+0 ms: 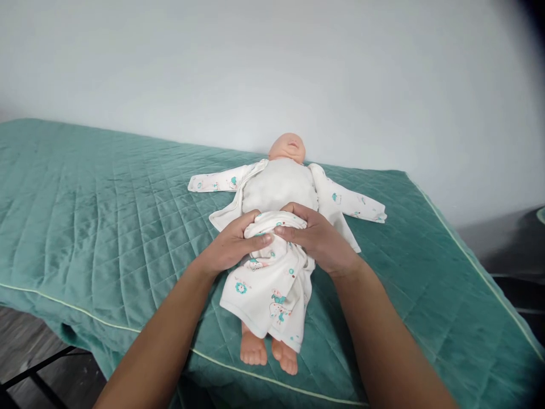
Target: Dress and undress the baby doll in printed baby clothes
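On its back lies a baby doll (279, 184) with a white cloth torso, its feet toward me. A white printed baby shirt (355, 203) is spread open at the front, with the doll's arms inside the sleeves. White printed baby pants (266, 289) cover the legs, and the bare feet show below the hems. My left hand (232, 241) pinches the waistband on the left, thumb on top. On the right side of the same waistband, my right hand (319, 236) is closed, thumb over the cloth. Some fingertips are hidden in the folds.
The doll rests on a green quilted cover (128, 227) with a pale piped edge. A plain wall (255, 68) rises behind the doll's head. At the lower left, a black metal frame (38, 369) stands over a dark wooden floor (21, 335).
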Available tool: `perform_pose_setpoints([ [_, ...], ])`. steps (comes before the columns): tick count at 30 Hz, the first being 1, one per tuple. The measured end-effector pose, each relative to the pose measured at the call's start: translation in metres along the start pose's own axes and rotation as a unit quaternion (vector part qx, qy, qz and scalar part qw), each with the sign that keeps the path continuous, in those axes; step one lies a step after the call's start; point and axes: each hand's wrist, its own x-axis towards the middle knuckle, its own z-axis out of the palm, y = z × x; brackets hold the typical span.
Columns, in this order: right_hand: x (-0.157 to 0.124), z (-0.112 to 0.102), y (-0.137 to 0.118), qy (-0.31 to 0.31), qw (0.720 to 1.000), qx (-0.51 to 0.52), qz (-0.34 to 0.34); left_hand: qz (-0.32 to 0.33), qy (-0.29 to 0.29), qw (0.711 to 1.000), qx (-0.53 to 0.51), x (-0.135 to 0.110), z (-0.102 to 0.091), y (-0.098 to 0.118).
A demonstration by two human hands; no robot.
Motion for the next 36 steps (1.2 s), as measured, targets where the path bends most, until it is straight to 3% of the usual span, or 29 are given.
perform_pose_setpoints([
  [4,-0.001,0.001,-0.005,-0.074,0.993,-0.092,-0.008,0.012,0.046,0.996,-0.074,0.001,0.000,-0.003],
  [6,-0.003,0.002,-0.008,-0.124,0.983,-0.133,-0.008,0.009,0.055,0.996,-0.074,0.000,-0.001,-0.003],
  [8,-0.004,0.002,-0.009,-0.136,0.977,-0.166,0.000,0.010,0.053,0.996,-0.064,0.000,-0.001,-0.002],
  [14,-0.003,0.000,-0.002,-0.082,0.992,-0.098,-0.015,0.025,0.044,0.999,0.007,-0.003,0.000,0.000],
  [19,-0.001,-0.003,0.003,-0.025,0.998,-0.054,-0.037,0.023,-0.008,0.993,0.115,-0.002,0.003,0.009],
  [22,-0.001,-0.002,0.003,-0.010,0.996,-0.072,-0.042,0.002,0.011,0.992,0.125,-0.002,0.009,0.014],
  [26,0.000,0.000,0.000,-0.035,0.992,-0.114,-0.037,-0.020,0.091,0.994,0.066,-0.013,0.025,0.015],
  [31,-0.001,0.000,-0.005,-0.081,0.981,-0.174,-0.040,-0.076,0.188,0.974,-0.101,-0.046,0.059,0.024],
  [36,-0.004,-0.002,-0.005,-0.126,0.959,-0.252,-0.026,-0.144,0.208,0.946,-0.203,-0.084,0.084,0.042],
])
